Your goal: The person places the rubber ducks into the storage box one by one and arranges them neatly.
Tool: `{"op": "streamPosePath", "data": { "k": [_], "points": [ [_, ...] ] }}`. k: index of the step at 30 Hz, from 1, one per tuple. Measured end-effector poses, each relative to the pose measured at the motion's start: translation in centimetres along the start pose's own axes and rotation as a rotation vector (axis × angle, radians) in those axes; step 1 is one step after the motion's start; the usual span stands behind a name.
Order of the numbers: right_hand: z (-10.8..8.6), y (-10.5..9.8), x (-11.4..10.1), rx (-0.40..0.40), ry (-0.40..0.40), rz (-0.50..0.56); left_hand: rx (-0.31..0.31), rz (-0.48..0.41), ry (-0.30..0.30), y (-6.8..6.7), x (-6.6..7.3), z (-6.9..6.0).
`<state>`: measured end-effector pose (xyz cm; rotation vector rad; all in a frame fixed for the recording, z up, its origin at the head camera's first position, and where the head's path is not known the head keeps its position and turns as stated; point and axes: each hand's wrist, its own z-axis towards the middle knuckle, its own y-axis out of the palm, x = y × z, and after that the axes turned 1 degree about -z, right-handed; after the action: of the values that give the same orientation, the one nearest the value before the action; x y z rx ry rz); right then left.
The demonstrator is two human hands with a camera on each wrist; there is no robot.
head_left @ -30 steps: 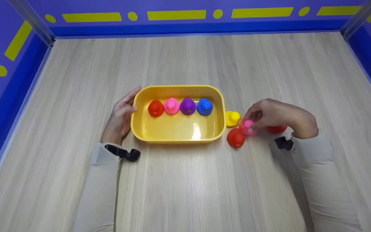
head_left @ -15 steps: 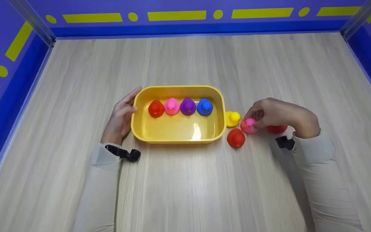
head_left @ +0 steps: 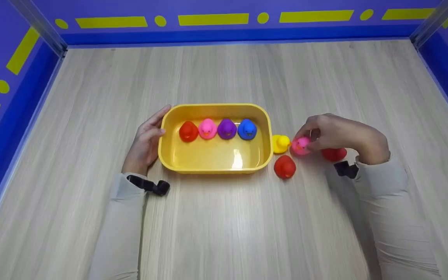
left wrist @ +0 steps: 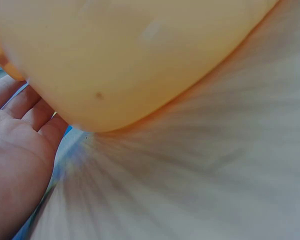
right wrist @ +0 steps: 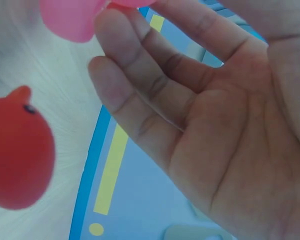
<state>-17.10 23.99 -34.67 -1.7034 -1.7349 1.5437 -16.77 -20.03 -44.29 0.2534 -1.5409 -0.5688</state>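
Note:
In the head view, a yellow bin (head_left: 216,170) holds a row of rubber ducks: a red duck (head_left: 188,131), a pink duck (head_left: 207,128), a purple duck (head_left: 227,128) and a blue duck (head_left: 247,129). My left hand (head_left: 144,137) holds the bin's left end, thumb at the rim and fingers along the outer wall (left wrist: 110,65). Right of the bin, my right hand (head_left: 331,130) pinches another pink duck (head_left: 301,146) between thumb and fingertips. In the right wrist view, that duck (right wrist: 70,20) shows only partly at the top edge.
A yellow duck (head_left: 281,144) sits against the bin's right wall. One red duck (head_left: 285,167) stands in front of it, and another red duck (head_left: 334,154) lies partly under my right hand. Blue-purple walls (head_left: 228,33) border the wooden table (head_left: 224,225).
My right hand has shifted slightly back and to the right, and the pinched pink duck has moved away from the front red duck. The left hand and bin stay put.

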Motion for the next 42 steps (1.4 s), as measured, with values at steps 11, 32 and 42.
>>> {"op": "streamPosePath", "data": {
  "k": [11, 32, 42],
  "points": [
    [-0.1, -0.9, -1.2, 0.033, -0.028, -0.024, 0.007, 0.01, 0.012, 0.0, -0.1, 0.0],
    [0.2, -2.5, -3.2, 0.088, -0.15, -0.067, 0.027, 0.017, 0.004, 0.2, 0.0, 0.0],
    [0.8, -3.2, -4.7, 0.108, -0.226, -0.07, 0.021, 0.008, 0.009, 0.2, 0.0, 0.0]
  ]
}}
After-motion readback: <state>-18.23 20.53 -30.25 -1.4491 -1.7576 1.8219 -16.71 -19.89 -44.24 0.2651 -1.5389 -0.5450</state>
